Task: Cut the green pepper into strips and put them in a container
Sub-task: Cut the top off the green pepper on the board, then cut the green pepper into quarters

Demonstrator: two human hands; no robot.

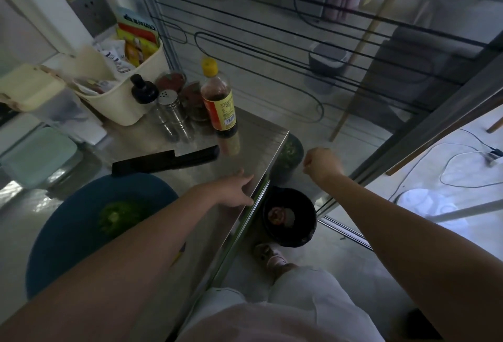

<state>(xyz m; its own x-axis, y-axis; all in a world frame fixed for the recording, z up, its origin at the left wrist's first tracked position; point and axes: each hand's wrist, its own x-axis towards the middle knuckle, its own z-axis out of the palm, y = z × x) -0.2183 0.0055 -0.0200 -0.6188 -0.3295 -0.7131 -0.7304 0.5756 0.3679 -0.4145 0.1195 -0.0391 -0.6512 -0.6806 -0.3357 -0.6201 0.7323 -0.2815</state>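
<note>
L hand [236,189] rests flat on the steel tabletop [245,137] right at its R edge, fingers straight & slightly apart, holding nothing. R hand [322,163] is out past the tabletop edge, in the air over the floor, fingers curled together into a loose fist; nothing visible in it.

Green pepper [119,216] lies on a round blue cutting board [68,219] at the near L of the tabletop, partly hidden by the L forearm; too blurred to tell how far it's cut. Black knife [166,162] lies flat on the tabletop just beyond the board, apart from both hands.

Black bin [288,194] stands on the floor beside the tabletop, below & between the hands, reddish scraps inside. Dark green dish [295,151] w/ green bits shows past the tabletop's far R corner, partly hidden. Further back: sauce bottle [217,99] w/ yellow cap, metal shaker [168,107], cream basket [128,113] of packets.
</note>
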